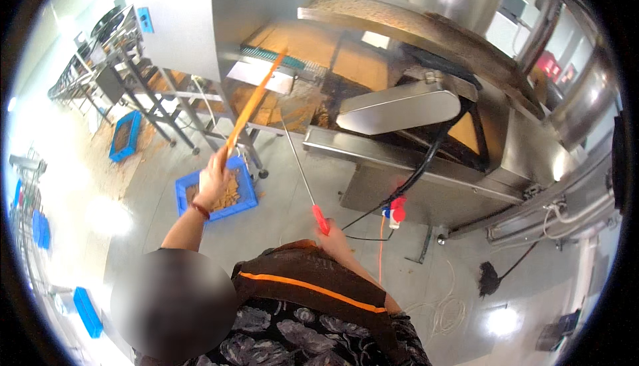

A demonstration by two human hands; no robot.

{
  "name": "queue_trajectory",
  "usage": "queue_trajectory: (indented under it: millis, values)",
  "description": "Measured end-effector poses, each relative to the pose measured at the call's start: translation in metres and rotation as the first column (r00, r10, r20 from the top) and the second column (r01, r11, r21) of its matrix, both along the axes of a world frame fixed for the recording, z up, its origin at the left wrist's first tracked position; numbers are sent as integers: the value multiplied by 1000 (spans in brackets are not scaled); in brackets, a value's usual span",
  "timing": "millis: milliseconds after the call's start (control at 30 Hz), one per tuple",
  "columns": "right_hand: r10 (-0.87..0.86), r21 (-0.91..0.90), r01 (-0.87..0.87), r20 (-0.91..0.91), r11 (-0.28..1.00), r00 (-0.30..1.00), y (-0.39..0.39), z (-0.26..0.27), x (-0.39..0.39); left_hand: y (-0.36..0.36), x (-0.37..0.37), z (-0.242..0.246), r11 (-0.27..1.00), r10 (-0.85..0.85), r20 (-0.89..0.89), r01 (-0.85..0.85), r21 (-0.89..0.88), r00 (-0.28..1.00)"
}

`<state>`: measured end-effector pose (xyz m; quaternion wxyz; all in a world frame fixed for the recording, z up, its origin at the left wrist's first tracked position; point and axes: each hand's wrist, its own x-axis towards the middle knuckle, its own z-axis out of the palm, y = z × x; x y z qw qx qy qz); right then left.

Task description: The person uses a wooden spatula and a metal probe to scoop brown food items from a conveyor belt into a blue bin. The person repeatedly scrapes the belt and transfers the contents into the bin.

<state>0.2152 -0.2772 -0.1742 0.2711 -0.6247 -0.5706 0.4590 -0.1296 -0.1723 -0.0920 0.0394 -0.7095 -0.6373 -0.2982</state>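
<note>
My left hand (213, 182) grips the lower end of a long, narrow yellow-orange stick (249, 105), whose material I cannot tell. It slants up and away, with its far tip in front of the green-edged conveyor (305, 62). In my right hand (333, 240) is the red handle (320, 219) of a tool with a long, thin metal shaft (299, 164). The shaft points toward brown flat pieces (268, 115) on the machine's lower tray. Orange-brown sheet material (360, 66) lies on the machine beyond. Below my left hand, a blue plastic crate (243, 211) holds broken brown pieces (227, 199).
A stainless-steel machine housing (177, 29) stands at upper left. A metal guard (399, 111) and black cable (424, 166) are at right, above a red plug connector (398, 209). Another blue crate (134, 136) rests on the floor. A coiled hose (449, 316) lies lower right.
</note>
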Motion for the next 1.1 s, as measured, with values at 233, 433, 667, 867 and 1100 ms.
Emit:
queue_trajectory:
  millis: [233, 433, 667, 867, 1100]
  values:
    - [79, -34, -77, 58, 996, 995, 14, -6, -13, -90, -28, -51, 902, 182, -27, -178, -393, 983]
    - [102, -208, -100, -1, 973, 995, 53, -13, -36, -22, -64, -53, 858, 247, -20, -228, -459, 969]
    - [127, -151, -112, 99, 982, 987, 126, -19, -86, 68, -89, -10, 726, 269, 224, -44, -686, 937]
    - [124, -184, -95, 155, 978, 980, 184, -15, -135, 131, -118, -19, 640, 217, 159, -18, -768, 963]
    - [39, -247, 22, 240, 969, 970, 222, -49, -170, 164, -129, -17, 466, 340, 407, 224, -856, 848]
